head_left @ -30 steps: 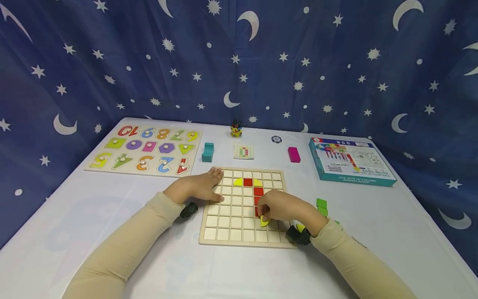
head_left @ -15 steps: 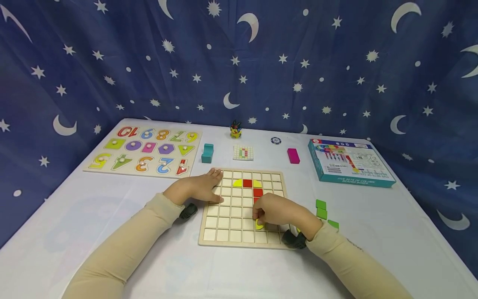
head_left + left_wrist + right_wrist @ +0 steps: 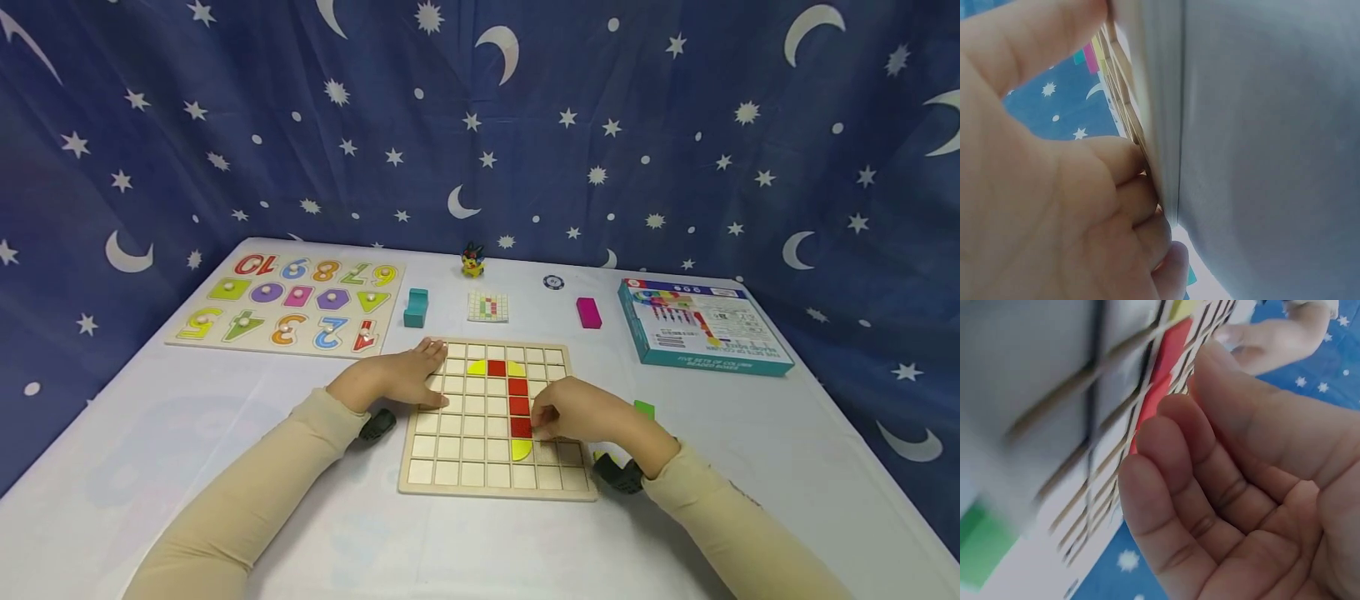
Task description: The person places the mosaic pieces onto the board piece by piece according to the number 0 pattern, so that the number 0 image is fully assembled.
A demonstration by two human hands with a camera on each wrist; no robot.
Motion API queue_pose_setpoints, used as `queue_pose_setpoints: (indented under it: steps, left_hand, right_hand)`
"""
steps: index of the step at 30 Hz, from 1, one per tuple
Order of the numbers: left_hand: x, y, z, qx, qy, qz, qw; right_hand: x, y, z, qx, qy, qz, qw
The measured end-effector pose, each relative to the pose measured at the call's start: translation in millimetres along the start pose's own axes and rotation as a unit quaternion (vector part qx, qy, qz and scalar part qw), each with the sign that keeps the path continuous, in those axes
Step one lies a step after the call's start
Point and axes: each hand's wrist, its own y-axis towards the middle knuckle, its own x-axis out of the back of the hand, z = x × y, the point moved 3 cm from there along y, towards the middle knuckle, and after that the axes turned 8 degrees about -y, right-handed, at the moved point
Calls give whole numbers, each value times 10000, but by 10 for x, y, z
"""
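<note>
A wooden grid board (image 3: 461, 487) lies flat on the table. On its upper left edge rests my left hand (image 3: 397, 377), fingers spread; the left wrist view shows the fingers (image 3: 1116, 159) along the rim. Over the board's right part is my right hand (image 3: 577, 411), its fingers (image 3: 1163, 453) loosely bent with nothing seen between them. Just left of it runs a column of red square tiles (image 3: 518, 406), with a yellow rounded tile (image 3: 521, 450) in the cell below. Higher up, a red tile (image 3: 497, 368) sits between two yellow rounded tiles (image 3: 477, 368).
Green tiles (image 3: 643, 409) lie right of the board, partly behind my right forearm. Behind it stand a pattern card (image 3: 488, 307), a teal block (image 3: 416, 308), a magenta block (image 3: 588, 313), a chip (image 3: 553, 282) and a figurine (image 3: 472, 260). A number puzzle (image 3: 285, 304) and a box (image 3: 705, 327) flank them.
The yellow rounded tile moved left into the cell below the red column, and my right hand let go of it. That hand then shifted right, uncovering the red tiles. My left hand stayed put.
</note>
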Motion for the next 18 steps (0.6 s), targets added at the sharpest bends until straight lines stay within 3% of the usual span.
queue_pose_setpoints:
  steps: [9,18]
  left_hand:
    - [7,-4,0,-61,-12,13,10000]
    - [-5,9,14,-47,11,21,10000]
  right_hand:
    - [73,-313,-464,-697,109,92,9975]
    - [35,-591,-789,-1111,107,144,9936]
